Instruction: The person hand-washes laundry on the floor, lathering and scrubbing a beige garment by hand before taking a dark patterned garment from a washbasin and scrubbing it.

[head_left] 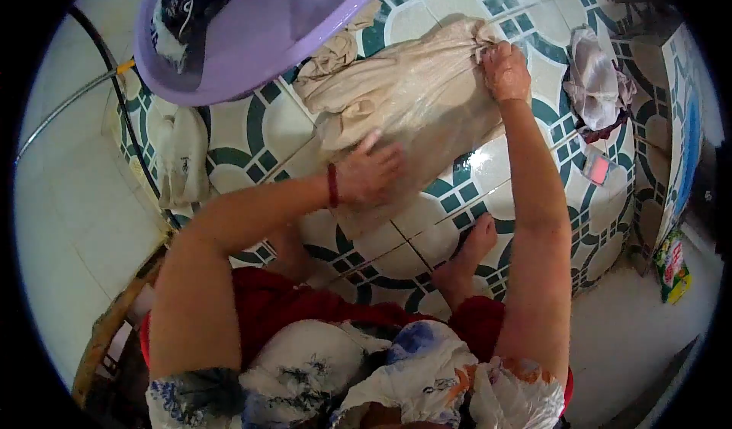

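The head view looks down on a patterned tile floor (231,130), where a wet beige cloth (427,86) lies spread across the middle, stretching from the left hand up toward the floor's far right corner. The right hand (506,72) has its fingers curled over the gathered far right end of this cloth, grasping it. The left hand (369,173), blurred and with a red band (332,185) around its wrist, is unclenched, fingers extended, at the cloth's near left part; whether it presses down cannot be told.

Toward the far left corner of the floor stands a lavender basin (263,78), its rim cut off by the view, with a dark garment (200,6) inside. Just below the basin, near the floor's left edge, lies a white cloth (181,158). Beside the floor's right edge, a pale cloth (593,82) rests over a dark red cloth (608,130), and a pink bar (599,171) sits nearer the person. A green packet (672,267) lies beyond that edge, toward the near right corner.
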Demonstrator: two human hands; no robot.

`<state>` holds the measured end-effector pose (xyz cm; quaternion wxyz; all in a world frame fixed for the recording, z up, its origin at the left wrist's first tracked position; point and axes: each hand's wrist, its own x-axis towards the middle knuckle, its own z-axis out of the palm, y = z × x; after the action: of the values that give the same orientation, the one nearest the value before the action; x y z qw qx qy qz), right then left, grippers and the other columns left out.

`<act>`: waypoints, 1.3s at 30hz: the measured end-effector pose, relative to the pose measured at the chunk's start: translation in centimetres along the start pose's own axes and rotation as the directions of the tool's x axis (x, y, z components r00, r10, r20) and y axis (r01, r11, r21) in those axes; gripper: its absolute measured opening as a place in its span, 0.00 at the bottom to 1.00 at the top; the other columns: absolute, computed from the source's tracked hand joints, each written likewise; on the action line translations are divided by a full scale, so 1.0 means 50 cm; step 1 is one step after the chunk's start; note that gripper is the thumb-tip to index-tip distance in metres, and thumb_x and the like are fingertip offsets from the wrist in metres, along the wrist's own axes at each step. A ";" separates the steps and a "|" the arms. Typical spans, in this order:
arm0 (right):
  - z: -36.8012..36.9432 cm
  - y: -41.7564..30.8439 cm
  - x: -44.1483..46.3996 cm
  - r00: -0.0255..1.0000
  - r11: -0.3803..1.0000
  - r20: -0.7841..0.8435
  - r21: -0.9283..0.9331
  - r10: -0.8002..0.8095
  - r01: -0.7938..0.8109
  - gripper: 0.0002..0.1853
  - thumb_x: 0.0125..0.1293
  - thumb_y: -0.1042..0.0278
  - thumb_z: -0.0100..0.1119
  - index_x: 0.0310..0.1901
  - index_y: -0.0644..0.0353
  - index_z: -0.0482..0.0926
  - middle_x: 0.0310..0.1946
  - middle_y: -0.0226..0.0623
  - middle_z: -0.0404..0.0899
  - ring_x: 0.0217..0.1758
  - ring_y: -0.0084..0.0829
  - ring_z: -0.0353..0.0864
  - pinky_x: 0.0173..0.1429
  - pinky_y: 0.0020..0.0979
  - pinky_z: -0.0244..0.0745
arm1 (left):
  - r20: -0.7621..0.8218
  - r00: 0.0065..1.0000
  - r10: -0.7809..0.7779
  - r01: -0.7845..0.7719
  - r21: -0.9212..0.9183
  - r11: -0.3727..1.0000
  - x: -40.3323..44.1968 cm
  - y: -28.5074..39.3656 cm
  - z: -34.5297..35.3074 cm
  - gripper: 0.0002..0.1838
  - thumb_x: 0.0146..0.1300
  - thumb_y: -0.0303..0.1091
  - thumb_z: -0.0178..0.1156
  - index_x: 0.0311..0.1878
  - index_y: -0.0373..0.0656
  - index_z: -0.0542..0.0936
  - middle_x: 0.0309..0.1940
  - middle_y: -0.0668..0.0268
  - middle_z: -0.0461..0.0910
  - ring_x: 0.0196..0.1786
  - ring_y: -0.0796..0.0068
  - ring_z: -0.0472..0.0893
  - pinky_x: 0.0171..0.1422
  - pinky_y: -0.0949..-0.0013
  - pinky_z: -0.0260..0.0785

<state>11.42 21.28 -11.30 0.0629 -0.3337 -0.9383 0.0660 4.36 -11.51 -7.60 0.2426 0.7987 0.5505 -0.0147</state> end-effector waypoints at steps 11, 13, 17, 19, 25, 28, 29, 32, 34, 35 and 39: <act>0.085 -0.232 -0.189 0.824 0.786 -0.218 0.251 -0.523 0.565 0.06 0.55 0.68 0.49 0.32 0.55 0.75 0.31 0.39 0.74 0.35 0.38 0.75 0.37 0.40 0.70 | -0.235 0.940 -0.247 0.270 0.071 0.960 -0.116 -0.130 0.049 0.32 0.49 0.43 0.57 0.59 0.44 0.67 0.65 0.66 0.59 0.68 0.68 0.56 0.67 0.40 0.41; 0.037 -0.186 -0.088 0.904 0.911 0.170 0.207 -0.392 0.357 0.10 0.58 0.66 0.47 0.38 0.54 0.76 0.38 0.37 0.77 0.40 0.37 0.76 0.45 0.40 0.72 | -0.194 0.945 -0.262 0.290 0.133 0.948 -0.117 -0.122 0.038 0.33 0.48 0.45 0.57 0.60 0.46 0.66 0.66 0.66 0.58 0.67 0.67 0.58 0.67 0.42 0.42; -0.009 -0.034 0.039 0.975 0.994 0.220 0.100 0.018 -0.041 0.07 0.58 0.63 0.50 0.32 0.56 0.75 0.29 0.39 0.75 0.34 0.37 0.76 0.35 0.40 0.72 | -0.271 0.945 -0.182 0.232 0.165 0.959 -0.114 -0.133 0.036 0.28 0.47 0.45 0.56 0.54 0.47 0.71 0.62 0.65 0.63 0.66 0.64 0.60 0.62 0.40 0.48; -0.060 -0.200 -0.075 0.956 0.988 0.250 0.067 -0.153 0.140 0.09 0.61 0.65 0.44 0.38 0.55 0.74 0.34 0.38 0.75 0.46 0.31 0.75 0.51 0.30 0.69 | -0.307 0.944 -0.124 0.190 0.195 0.962 -0.115 -0.137 0.040 0.29 0.45 0.46 0.57 0.53 0.47 0.73 0.61 0.64 0.64 0.65 0.62 0.60 0.61 0.38 0.49; 0.130 -0.106 -0.182 0.727 0.727 -0.032 -0.023 -0.686 0.686 0.07 0.57 0.64 0.48 0.32 0.54 0.74 0.28 0.35 0.74 0.31 0.36 0.74 0.36 0.34 0.73 | -0.248 0.955 -0.162 0.180 0.052 0.982 -0.123 -0.136 0.040 0.32 0.43 0.45 0.60 0.57 0.52 0.70 0.64 0.70 0.61 0.66 0.66 0.60 0.64 0.39 0.48; 0.030 0.005 -0.054 0.982 0.979 0.024 -0.073 -0.189 0.191 0.08 0.56 0.63 0.54 0.33 0.57 0.74 0.30 0.39 0.73 0.32 0.37 0.74 0.35 0.33 0.73 | -0.307 0.942 -0.133 0.179 0.126 0.976 -0.118 -0.138 0.042 0.35 0.42 0.44 0.61 0.59 0.52 0.68 0.65 0.71 0.60 0.68 0.66 0.57 0.65 0.39 0.47; -0.005 -0.052 -0.083 0.980 0.985 0.106 -0.007 -0.170 0.171 0.07 0.58 0.63 0.52 0.33 0.57 0.74 0.30 0.39 0.73 0.33 0.36 0.74 0.36 0.35 0.73 | -0.309 0.941 -0.136 0.175 0.102 0.979 -0.116 -0.144 0.044 0.34 0.43 0.43 0.61 0.58 0.53 0.69 0.65 0.71 0.59 0.67 0.65 0.58 0.64 0.38 0.47; -0.019 -0.201 -0.231 0.739 0.669 -0.210 0.322 -0.640 0.670 0.06 0.59 0.70 0.46 0.36 0.57 0.73 0.34 0.36 0.75 0.36 0.33 0.76 0.42 0.35 0.74 | -0.305 0.937 -0.170 0.206 0.090 0.974 -0.119 -0.128 0.045 0.34 0.43 0.43 0.62 0.58 0.53 0.69 0.66 0.70 0.58 0.67 0.64 0.58 0.63 0.38 0.46; -0.002 -0.179 -0.187 0.707 0.738 -0.298 0.014 -0.641 0.675 0.06 0.59 0.70 0.46 0.35 0.57 0.73 0.32 0.34 0.75 0.35 0.33 0.76 0.40 0.35 0.74 | -0.273 0.947 -0.167 0.206 0.120 0.971 -0.117 -0.143 0.041 0.34 0.44 0.43 0.62 0.59 0.53 0.68 0.66 0.70 0.58 0.67 0.64 0.58 0.63 0.37 0.46; 0.024 -0.148 -0.178 0.684 0.767 -0.347 -0.277 -0.642 0.579 0.06 0.59 0.71 0.45 0.34 0.57 0.73 0.30 0.33 0.75 0.35 0.32 0.77 0.39 0.36 0.74 | -0.287 0.946 -0.154 0.199 0.132 0.971 -0.118 -0.151 0.049 0.35 0.44 0.44 0.62 0.60 0.54 0.68 0.66 0.70 0.58 0.67 0.64 0.58 0.63 0.37 0.45; 0.087 0.099 -0.029 0.979 0.918 0.065 0.364 -0.193 0.157 0.17 0.60 0.53 0.49 0.39 0.59 0.74 0.32 0.47 0.78 0.38 0.46 0.78 0.43 0.39 0.72 | -0.279 0.943 -0.180 0.204 0.061 0.977 -0.118 -0.136 0.040 0.36 0.44 0.42 0.62 0.61 0.53 0.66 0.65 0.70 0.59 0.68 0.62 0.56 0.63 0.36 0.43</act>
<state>14.89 23.78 -16.51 0.0811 -0.2275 -0.9387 0.2460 -3.50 -15.58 -10.16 0.1264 0.7457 0.6525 0.0468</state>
